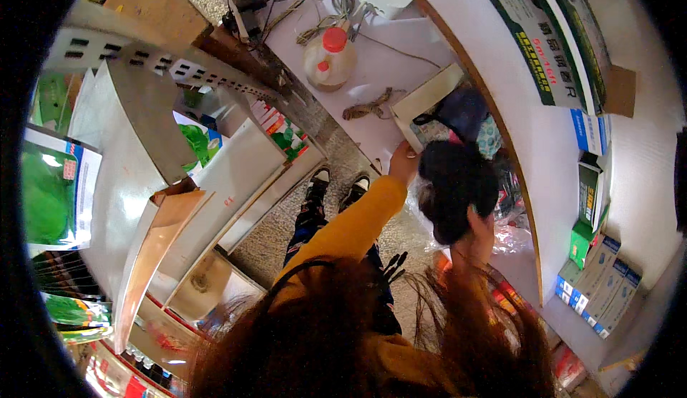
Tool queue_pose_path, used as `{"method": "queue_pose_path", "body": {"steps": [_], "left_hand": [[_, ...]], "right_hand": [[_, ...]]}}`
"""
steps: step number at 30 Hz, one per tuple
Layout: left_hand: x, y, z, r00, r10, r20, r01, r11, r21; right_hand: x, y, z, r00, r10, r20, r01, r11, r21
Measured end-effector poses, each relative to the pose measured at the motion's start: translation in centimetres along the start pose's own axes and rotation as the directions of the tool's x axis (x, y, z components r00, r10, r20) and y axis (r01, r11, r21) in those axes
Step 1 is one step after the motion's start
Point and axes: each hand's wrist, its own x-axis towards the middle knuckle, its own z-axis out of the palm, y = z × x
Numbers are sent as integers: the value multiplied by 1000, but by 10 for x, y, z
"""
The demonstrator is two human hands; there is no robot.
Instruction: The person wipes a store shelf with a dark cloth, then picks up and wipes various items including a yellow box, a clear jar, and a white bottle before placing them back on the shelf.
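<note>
My right hand point(476, 234) grips a dark, soft bundle point(456, 189), which looks like black cloth or a furry item. My left hand point(403, 163) is at the near corner of an open cardboard box point(429, 95), its fingers on the wall. Inside that box are dark blue cloth point(464, 111) and a patterned teal piece point(488, 136). The bundle hides part of the box and its contents. Clear plastic wrapping point(510, 237) lies beside my right hand.
A jug with a red cap point(334, 57) stands on the white tabletop point(370, 65) beyond a brown twisted scrap point(367, 109). Cables point(343, 6) tangle at the back. Small boxes point(598, 285) line the right shelf. A metal shelving unit point(129, 130) stands left. Loose hair covers the bottom.
</note>
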Motion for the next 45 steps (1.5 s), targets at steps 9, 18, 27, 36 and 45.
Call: {"method": "queue_pose_path", "body": {"steps": [9,18,27,36,45], "left_hand": [[-67,27,-50,999,-31,-16,29,990,-136],[-101,93,-119,995,78,-65,-79,997,-15],[-100,112,-106,996,86,-29,-84,996,40],[-94,126,-101,996,88,-11,-87,993,83],[-117,120,-109,998,65,7,-65,976,207]], "right_hand": [[209,38,100,713,-655,251,577,345,-740],[352,98,135,791,-61,608,552,-357,-754],[340,63,130,920,-30,392,344,-419,-840],[352,70,84,974,-87,208,225,418,-880],[356,42,201,710,-294,640,679,47,-733]]}}
